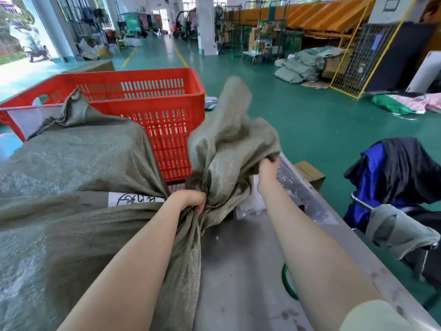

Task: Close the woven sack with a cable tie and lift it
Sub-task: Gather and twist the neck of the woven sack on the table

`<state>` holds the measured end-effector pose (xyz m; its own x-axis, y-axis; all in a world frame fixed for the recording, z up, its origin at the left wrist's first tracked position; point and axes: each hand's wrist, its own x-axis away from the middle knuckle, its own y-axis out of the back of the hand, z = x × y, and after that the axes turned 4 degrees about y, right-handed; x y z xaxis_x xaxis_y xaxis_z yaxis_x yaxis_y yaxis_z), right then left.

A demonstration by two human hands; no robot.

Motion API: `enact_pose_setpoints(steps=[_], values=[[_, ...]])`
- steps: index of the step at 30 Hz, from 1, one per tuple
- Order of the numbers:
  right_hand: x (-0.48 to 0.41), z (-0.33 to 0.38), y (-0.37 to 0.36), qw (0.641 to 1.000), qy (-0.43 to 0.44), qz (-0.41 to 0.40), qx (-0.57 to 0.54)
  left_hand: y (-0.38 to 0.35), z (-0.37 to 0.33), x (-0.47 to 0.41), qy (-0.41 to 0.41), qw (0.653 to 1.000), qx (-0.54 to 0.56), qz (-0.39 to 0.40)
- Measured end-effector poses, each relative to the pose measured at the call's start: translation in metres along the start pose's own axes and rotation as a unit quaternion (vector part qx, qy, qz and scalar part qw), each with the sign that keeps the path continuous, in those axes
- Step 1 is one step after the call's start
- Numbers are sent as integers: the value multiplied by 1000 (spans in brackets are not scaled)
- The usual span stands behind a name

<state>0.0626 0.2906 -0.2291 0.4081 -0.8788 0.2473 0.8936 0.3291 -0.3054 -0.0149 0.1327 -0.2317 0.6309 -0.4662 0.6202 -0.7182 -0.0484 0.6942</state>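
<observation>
A full grey-green woven sack (pixel 71 168) lies on its side across a metal table (pixel 238 271), filling the left half of the view. Its mouth is gathered into a neck at the centre. My left hand (pixel 191 199) is clenched around that neck. The loose top of the sack (pixel 229 130) flares upward beyond the neck, and my right hand (pixel 268 167) grips its right edge. A green cable tie (pixel 287 283) lies curved on the table, partly hidden under my right forearm. A white label with black handwriting (pixel 133 199) shows on the sack just left of the neck.
A red slatted plastic crate (pixel 148 103) stands right behind the sack. A chair draped with blue and black clothing (pixel 393 177) sits to the right of the table. A small cardboard box (pixel 310 174) is on the green floor past the table edge. More sacks are piled far right.
</observation>
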Motion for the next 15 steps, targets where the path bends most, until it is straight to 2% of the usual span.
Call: enact_pose_setpoints(steps=[3, 7, 9, 12, 15], values=[[-5, -10, 15, 999, -37, 5, -10, 0, -1, 1, 11, 1000, -7, 13], [8, 9, 5, 987, -73, 113, 83, -4, -3, 4, 16, 995, -83, 49], [9, 17, -9, 986, -24, 135, 94, -9, -4, 3, 15, 994, -105, 40], [17, 43, -33, 978, 95, 161, 97, -13, -3, -6, -4, 988, -153, 5], [21, 68, -40, 976, 168, 125, 57, -15, -1, -4, -11, 981, -194, -7]])
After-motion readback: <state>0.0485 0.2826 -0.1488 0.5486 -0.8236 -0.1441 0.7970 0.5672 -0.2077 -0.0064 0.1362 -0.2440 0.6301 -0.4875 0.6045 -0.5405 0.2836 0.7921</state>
